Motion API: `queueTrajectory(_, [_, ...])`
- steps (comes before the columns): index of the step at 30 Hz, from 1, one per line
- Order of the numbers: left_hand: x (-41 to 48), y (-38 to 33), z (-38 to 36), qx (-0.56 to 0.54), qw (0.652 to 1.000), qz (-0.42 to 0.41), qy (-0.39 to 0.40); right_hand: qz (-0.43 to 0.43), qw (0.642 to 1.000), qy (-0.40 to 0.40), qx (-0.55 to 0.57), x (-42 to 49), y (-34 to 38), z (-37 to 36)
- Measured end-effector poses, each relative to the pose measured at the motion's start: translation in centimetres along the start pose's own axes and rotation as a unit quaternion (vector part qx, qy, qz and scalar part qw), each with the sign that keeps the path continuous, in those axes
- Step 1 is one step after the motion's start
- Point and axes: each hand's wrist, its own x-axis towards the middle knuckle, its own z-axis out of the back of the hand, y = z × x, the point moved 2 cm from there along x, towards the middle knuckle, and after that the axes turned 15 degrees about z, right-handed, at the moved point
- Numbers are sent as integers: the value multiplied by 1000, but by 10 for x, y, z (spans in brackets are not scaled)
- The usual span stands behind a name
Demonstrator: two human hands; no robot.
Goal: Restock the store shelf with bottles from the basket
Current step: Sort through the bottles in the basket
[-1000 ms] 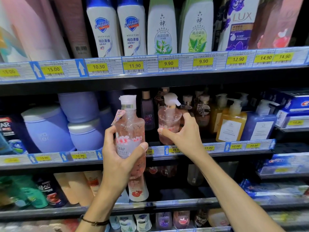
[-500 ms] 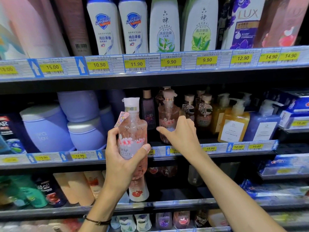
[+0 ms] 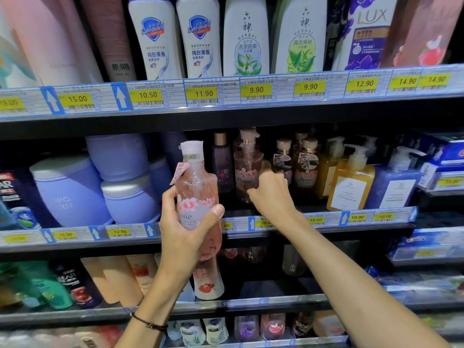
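Your left hand [image 3: 185, 237] wraps the lower half of the pink bottle [image 3: 198, 194], covering the first letter of its label and most of its base. You see only the back of your right hand [image 3: 273, 194]. Its fingers [image 3: 253, 192] curl at the pump bottle [image 3: 247, 169], but you cannot tell whether they grip it. The price tag [image 3: 263, 223] is partly covered by that hand's wrist. The top-shelf bottles [image 3: 155, 38] lose their caps to the upper edge. The bottom row [image 3: 216, 330] is blurred, its labels unreadable.

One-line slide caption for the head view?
Left hand holds a pink Kustie bottle at the middle shelf while the right hand grips a matching pump bottle standing there.
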Motion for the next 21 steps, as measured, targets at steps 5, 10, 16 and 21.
queueTrajectory(5, [4, 0, -6, -45, 999, 23, 16, 84, 979, -4, -188, -25, -12, 9])
queueTrajectory(10, [5, -7, -18, -28, 999, 8, 34, 166, 951, -33, -259, -70, -57, 18])
queueTrajectory(16, [3, -13, -52, 7, 998, -57, 36, 193, 927, -24, -322, -94, -93, 18])
queueTrajectory(21, [7, -13, -71, 47, 991, -114, 44, 204, 912, -21, -355, -94, -100, 16])
